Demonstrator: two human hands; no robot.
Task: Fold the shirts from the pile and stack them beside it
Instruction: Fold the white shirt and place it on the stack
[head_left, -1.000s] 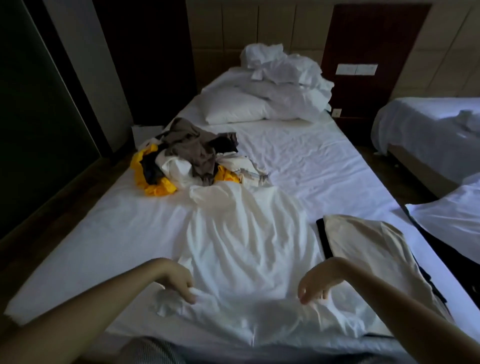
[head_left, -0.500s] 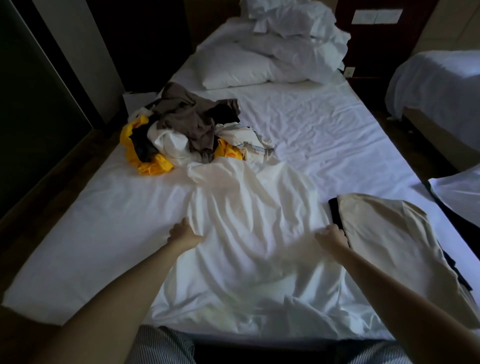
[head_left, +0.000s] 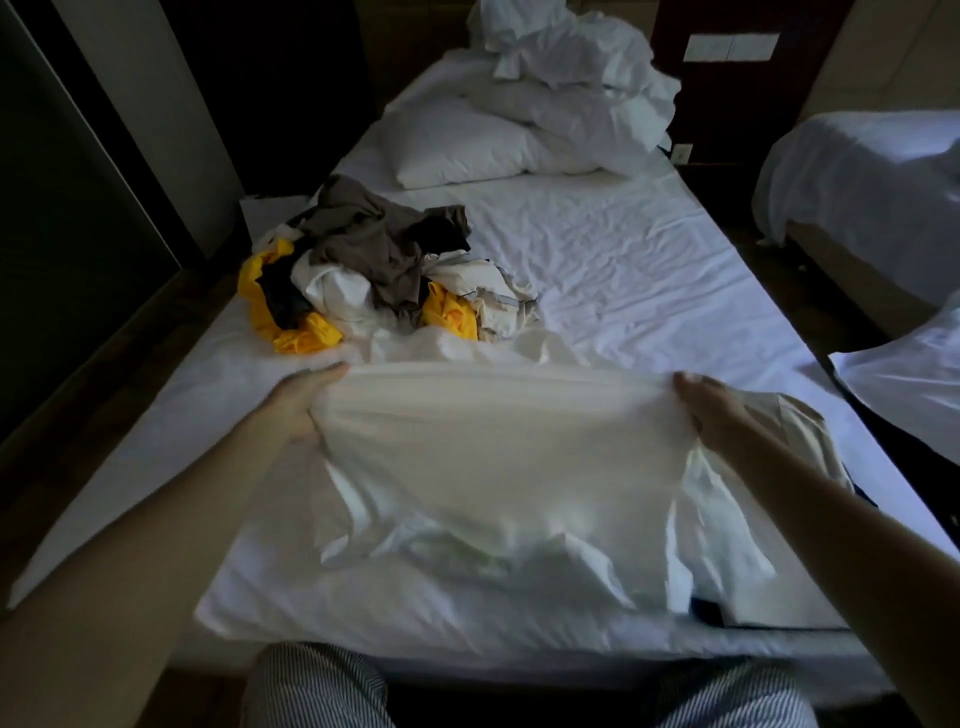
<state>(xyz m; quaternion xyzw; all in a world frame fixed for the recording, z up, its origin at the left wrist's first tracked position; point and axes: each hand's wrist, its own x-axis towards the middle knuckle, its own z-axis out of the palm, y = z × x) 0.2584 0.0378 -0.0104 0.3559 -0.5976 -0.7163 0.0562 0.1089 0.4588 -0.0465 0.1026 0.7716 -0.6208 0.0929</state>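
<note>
The left hand (head_left: 298, 405) and right hand (head_left: 714, 413) each grasp an end of the white shirt (head_left: 509, 447) along its raised fold, near the foot edge of the bed (head_left: 623, 260). The right grasp is blurred but looks curled. The pile (head_left: 363, 270) lies by the left edge, and a folded beige shirt (head_left: 802, 431) by the right.

Looks like a hotel bedroom. Has a white-sheeted bed (head_left: 623, 270) with pillows (head_left: 467, 145) at its head edge, a second bed (head_left: 857, 171) alongside, and a wall switch panel (head_left: 730, 48).

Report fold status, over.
Left hand, right hand grip white shirt, mid-fold. Pile beyond; folded beige shirt at right. Nothing in the way.
</note>
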